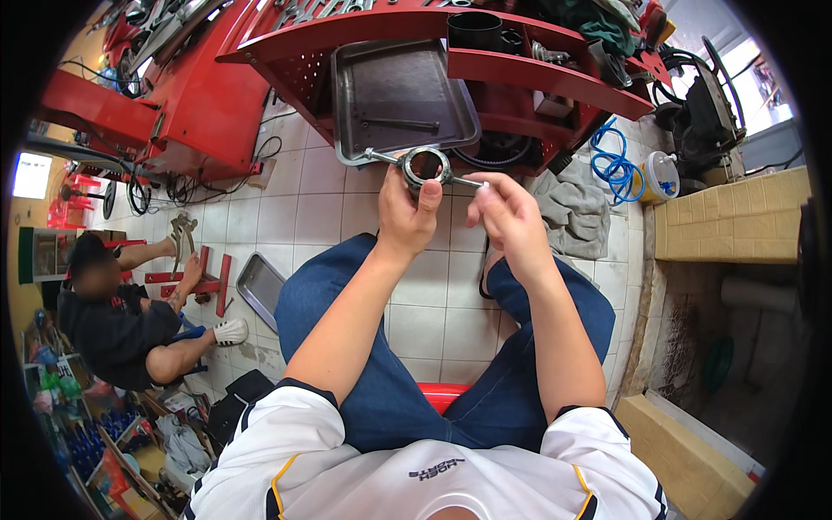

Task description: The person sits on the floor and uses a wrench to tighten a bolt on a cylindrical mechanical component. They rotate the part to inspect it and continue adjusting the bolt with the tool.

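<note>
My left hand [409, 212] is closed around the lower side of a round metal ring tool [440, 159], thumb up along its rim. The tool has a dark inside, and a thin rod sticks out on each side. My right hand [511, 212] pinches the end of the right-hand rod between thumb and fingers. The left-hand rod points away, free of both hands. Just beyond the tool, a grey metal tray [394, 87] leans against the red workshop cart, with a long dark wrench [399, 125] lying in it.
The red tool cart [546, 52] stands ahead with wrenches on top. At right are a coiled blue hose [611, 160], a grey cloth [572, 217] and a lidded tub [659, 176]. A person [117, 312] sits at left, near a red stand [204, 276] and another tray [258, 288].
</note>
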`<state>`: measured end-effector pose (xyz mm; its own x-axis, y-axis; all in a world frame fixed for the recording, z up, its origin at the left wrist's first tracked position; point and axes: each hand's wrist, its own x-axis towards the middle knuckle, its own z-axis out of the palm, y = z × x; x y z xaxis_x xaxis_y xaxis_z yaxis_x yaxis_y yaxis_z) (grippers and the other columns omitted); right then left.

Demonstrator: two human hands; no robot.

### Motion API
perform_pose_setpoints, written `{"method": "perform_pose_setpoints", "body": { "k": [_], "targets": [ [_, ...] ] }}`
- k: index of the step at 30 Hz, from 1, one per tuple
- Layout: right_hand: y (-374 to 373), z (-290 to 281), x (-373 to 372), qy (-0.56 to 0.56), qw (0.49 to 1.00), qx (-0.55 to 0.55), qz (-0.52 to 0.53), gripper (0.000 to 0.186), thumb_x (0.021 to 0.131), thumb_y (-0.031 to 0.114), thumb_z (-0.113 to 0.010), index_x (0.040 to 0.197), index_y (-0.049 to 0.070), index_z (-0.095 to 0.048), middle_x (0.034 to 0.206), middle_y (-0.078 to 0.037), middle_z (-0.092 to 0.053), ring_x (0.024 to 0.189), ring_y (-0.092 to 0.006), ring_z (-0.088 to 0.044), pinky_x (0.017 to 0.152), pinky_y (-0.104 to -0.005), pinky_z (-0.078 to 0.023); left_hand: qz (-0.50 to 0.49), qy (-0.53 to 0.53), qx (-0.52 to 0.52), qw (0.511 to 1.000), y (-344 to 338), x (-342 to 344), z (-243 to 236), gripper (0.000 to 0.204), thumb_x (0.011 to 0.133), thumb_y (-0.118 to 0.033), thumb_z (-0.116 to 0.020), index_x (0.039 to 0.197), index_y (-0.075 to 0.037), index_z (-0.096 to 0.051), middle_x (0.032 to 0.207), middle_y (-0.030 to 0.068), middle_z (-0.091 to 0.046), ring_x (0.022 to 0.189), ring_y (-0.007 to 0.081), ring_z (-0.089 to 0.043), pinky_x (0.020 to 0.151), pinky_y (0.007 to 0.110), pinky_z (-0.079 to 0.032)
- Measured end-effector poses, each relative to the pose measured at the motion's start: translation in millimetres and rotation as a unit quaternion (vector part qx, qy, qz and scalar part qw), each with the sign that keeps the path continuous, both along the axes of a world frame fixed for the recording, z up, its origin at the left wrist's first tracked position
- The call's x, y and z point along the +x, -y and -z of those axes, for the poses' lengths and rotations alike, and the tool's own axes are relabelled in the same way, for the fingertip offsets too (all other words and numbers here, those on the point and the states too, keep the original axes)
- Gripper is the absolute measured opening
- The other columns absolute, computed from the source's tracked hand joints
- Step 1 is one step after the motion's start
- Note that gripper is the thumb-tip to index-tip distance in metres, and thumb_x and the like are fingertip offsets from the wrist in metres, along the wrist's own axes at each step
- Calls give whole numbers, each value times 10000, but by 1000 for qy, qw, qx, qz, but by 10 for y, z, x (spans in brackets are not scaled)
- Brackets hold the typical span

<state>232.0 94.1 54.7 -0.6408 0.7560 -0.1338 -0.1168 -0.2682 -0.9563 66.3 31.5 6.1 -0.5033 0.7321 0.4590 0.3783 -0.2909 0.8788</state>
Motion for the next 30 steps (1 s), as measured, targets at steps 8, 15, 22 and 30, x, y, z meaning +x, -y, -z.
{"method": "perform_pose_setpoints", "body": {
  "k": [8, 15, 22, 30],
  "targets": [
    [4, -98, 41, 20, 1000, 5, 12, 294, 1033, 243, -614, 1164, -20, -615, 899, -52, -680, 761, -90, -600, 706, -229, -465, 23, 2, -11, 1000, -13, 7, -5, 606, 979, -586, -565, 1120, 3, -582, 1055, 142, -633, 953, 295, -628, 853, 379, -492],
    [-66, -37, 58, 24, 995, -89, 33, 313, 1024, 306, -635, 1164, 28, -667, 798, -15, -706, 537, 25, -429, 452, -171, -289, 18, -17, -9, 1000, -14, -3, -22, 584, 977, -578, -570, 1081, -4, -596, 1017, 152, -632, 924, 324, -625, 838, 401, -490],
    [-53, 28, 51, 59, 991, 75, 89, 284, 998, 256, -680, 1155, 19, -672, 904, -17, -706, 576, 18, -457, 507, -166, -343, -23, -64, -77, 995, -31, -8, -22, 626, 957, -606, -582, 1080, 8, -606, 996, 176, -656, 935, 384, -638, 829, 443, -498],
    [-101, 42, 62, 71, 992, -105, 9, 397, 1050, 373, -569, 1209, 21, -661, 782, -6, -692, 486, 14, -340, 421, -197, -258, -35, -71, -93, 993, -32, 15, -35, 626, 957, -609, -577, 1063, 7, -603, 992, 191, -657, 940, 414, -634, 823, 471, -494]
  ]
}}
